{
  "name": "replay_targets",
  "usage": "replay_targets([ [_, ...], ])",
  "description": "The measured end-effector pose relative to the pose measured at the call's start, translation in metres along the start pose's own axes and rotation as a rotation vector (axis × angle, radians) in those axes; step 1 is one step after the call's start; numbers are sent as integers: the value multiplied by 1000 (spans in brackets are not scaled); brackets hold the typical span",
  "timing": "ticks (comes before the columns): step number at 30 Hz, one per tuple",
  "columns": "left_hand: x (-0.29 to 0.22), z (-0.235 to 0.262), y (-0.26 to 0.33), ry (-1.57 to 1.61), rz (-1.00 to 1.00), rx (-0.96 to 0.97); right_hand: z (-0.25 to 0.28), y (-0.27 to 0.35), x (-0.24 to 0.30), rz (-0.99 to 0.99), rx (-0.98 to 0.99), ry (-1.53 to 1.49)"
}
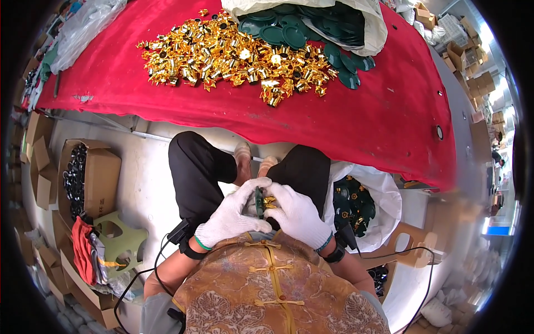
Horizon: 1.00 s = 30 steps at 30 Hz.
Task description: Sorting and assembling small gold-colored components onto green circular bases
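Note:
Above my lap, my left hand, in a white knit glove, is closed around a dark green round disc standing on edge. My right hand, gloved the same way, grips a small shiny gold fitting against the disc's right face. Whether the two are joined cannot be made out. On the red-covered table ahead lies a wide heap of gold fittings, some with black round ends. Behind it, a white sack spills dark green discs onto the cloth.
Right of my knees stands a white sack holding green discs with gold centres. Cardboard boxes line the left, one full of black parts. A pale green stool carries red cloth. Cables trail from both wrists.

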<state>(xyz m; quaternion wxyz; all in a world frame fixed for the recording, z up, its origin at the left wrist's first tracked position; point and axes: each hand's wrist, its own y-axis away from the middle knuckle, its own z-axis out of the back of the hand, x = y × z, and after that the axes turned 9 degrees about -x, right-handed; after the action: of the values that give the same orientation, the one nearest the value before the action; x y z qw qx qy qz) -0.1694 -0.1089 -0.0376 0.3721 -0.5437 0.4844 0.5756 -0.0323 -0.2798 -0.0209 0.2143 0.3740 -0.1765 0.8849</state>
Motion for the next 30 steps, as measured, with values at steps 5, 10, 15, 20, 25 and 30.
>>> replay_targets([
  [5, -14, 0, 3, -42, 31, 66, -15, 18, -13, 15, -30, -20],
  [10, 2, 2, -2, -637, -501, 16, -9, 20, -7, -744, 182, -985],
  [15, -2, 3, 2, -257, -2, 29, 1, 8, 4, -567, 137, -490],
  [20, -4, 2, 4, 250, 169, 81, -10, 20, -5, 181, -43, 142],
  [25, 1, -3, 8, 136, 137, 87, -23, 22, -11, 168, -28, 116],
  [30, 4, -4, 3, -548, -370, 17, -16, 16, -16, -850, 210, -928],
])
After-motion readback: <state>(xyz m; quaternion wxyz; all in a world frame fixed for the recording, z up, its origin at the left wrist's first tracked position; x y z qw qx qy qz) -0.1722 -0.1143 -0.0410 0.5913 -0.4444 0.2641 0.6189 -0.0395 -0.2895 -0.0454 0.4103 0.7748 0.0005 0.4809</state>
